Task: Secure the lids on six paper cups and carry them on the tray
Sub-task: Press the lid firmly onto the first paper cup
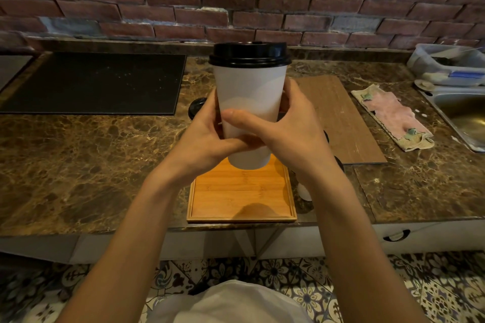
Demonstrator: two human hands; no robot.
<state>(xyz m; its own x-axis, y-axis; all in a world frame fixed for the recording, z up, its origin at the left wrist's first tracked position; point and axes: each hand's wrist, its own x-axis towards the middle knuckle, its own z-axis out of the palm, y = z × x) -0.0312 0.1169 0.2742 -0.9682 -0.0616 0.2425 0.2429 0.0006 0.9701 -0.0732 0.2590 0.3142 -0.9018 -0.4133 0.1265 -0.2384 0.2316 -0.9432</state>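
Cups beyond the raised one are mostly hidden: a black-lidded cup (pixel 196 109) peeks out left of the left hand (pixel 207 136), and 2 dark lid edges (pixel 326 136) plus a white cup base (pixel 304 191) show past the right wrist, too covered to count properly. The far half of the wooden tray (pixel 241 191) is blocked by the hands. At the right edge a steel sink (pixel 462 115) and a plastic tub (pixel 446 60) are cut off by the frame.

The white paper cup (pixel 250 92) is held upright above the tray, its long axis vertical, wide mouth up and narrow base down, clear of the tray surface. Its black lid (pixel 249 54) sits level on the rim; whether it is fully snapped on cannot be told.

Both bare forearms reach up from the bottom of the view and converge at the cup's lower half. The left hand wraps the left side, thumb pressed across the front low down. The right hand (pixel 294 128) wraps the right side, thumb lying across the front. Fingers of both hands curl round the back, gripping the cup.

A pink cloth (pixel 393 115) lies on the marble counter (pixel 78 165) near the sink.
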